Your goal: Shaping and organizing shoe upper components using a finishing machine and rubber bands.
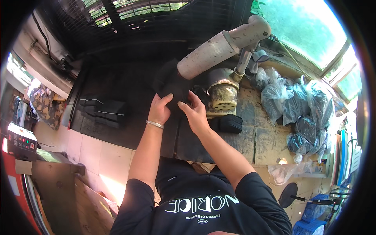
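My left hand (159, 109), with a silver bangle at its wrist, pinches the near left edge of a dark piece of material (172, 85). At its near right edge my right hand (196, 112) grips the same piece with thumb and fingers. The piece is black on a black surface, so its outline and exact kind are hard to make out. Its far side lies by the open end of a pale, speckled metal tube (207, 56), and I cannot tell whether they touch. A worn cream machine base (224, 96) with a perforated front stands right of my right hand.
A black stack (231, 123) sits in front of the machine base. Black bundles with white bands (105, 111) lie left on the dark worktable (137, 131). Clear plastic bags of dark goods (297, 102) crowd the right side under the window. A control box (22, 138) stands far left.
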The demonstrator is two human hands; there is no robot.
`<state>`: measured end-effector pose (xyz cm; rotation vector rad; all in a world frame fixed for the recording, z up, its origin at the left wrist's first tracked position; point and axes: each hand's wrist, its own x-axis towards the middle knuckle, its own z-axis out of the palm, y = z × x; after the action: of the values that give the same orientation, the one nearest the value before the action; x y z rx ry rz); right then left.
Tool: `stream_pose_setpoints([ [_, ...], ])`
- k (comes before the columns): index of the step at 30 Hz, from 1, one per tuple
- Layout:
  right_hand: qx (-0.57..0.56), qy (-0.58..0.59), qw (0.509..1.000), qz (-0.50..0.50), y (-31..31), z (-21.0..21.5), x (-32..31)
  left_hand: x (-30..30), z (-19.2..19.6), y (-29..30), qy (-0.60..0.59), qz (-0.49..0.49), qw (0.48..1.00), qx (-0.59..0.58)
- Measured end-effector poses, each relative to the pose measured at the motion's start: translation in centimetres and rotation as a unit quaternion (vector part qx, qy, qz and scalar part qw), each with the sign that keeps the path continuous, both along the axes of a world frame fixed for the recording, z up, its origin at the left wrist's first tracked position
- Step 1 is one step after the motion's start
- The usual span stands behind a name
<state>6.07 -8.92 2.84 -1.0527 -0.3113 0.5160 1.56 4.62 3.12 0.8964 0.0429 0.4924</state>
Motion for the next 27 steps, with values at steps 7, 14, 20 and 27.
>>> stream_pose_setpoints([
  [7,0.003,-0.001,1.0,-0.004,-0.3,-1.1,-0.8,-0.8,-1.5,0.5,0.015,0.0,1.0,-0.013],
  [14,-0.018,-0.022,0.999,0.033,2.0,0.4,0.3,-0.2,-0.4,2.8,0.004,0.005,0.999,-0.037],
  [20,-0.005,-0.021,1.0,0.02,0.6,0.5,-0.8,-0.6,-0.6,1.5,-0.002,0.003,0.999,-0.048],
  [27,-0.016,-0.028,0.999,0.001,-1.0,-1.1,-2.0,-1.4,-1.9,0.0,0.02,0.007,0.997,-0.076],
])
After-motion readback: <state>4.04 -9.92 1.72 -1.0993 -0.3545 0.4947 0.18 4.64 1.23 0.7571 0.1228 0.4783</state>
